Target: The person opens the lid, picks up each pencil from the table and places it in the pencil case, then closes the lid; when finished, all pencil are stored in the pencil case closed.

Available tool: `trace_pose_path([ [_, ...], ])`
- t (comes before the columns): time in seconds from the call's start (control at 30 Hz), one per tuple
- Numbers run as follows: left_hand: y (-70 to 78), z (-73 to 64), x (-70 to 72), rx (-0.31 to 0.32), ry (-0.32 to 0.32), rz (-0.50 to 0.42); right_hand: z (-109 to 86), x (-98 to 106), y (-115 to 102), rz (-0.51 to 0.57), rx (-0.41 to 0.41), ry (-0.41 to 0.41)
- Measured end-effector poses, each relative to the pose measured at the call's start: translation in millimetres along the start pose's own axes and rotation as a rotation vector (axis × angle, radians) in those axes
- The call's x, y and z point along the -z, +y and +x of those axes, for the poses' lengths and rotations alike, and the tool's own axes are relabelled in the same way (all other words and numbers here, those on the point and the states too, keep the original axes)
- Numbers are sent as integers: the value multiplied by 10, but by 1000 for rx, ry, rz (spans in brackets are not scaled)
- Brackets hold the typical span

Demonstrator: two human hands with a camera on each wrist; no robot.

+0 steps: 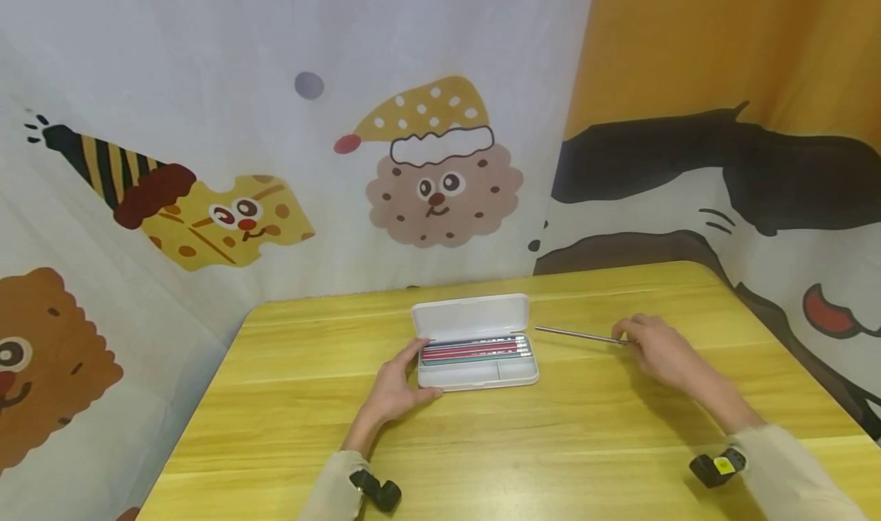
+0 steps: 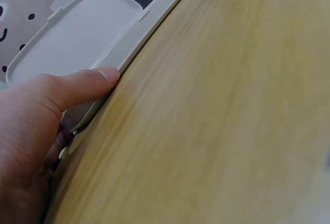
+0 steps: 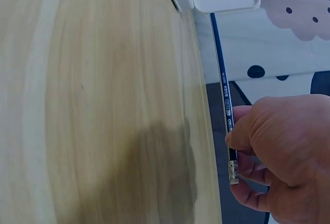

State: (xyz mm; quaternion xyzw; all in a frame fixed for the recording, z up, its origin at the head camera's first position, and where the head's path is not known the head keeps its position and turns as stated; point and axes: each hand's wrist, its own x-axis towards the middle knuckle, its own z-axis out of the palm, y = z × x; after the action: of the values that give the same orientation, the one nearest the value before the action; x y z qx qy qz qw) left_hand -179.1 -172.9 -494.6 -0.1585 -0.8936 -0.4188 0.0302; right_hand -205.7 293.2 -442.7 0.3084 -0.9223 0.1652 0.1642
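Observation:
A white pencil case lies on the table, its lid raised at the back. Several pencils, dark, red and green, lie side by side in its rear compartment. My left hand holds the left end of the case, the thumb against the front wall and the other fingers partly hidden behind the end. To the right of the case, my right hand pinches a dark blue pencil near its eraser end. That pencil is held above the table, its far tip pointing left toward the case.
Two small compartments at the front of the case hold nothing visible. The wood-grain table ends at a rounded back edge. Behind it hangs a curtain with cartoon prints.

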Motion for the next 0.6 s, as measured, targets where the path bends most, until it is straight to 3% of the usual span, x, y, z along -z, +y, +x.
trace_pose_path([
  [0.4,-1,3,5,-2,-3,28,164,-112,-219,27,81,27],
  [0.6,-15,10,-2,0,-10,23,260,-164,-361,48,75,6],
])
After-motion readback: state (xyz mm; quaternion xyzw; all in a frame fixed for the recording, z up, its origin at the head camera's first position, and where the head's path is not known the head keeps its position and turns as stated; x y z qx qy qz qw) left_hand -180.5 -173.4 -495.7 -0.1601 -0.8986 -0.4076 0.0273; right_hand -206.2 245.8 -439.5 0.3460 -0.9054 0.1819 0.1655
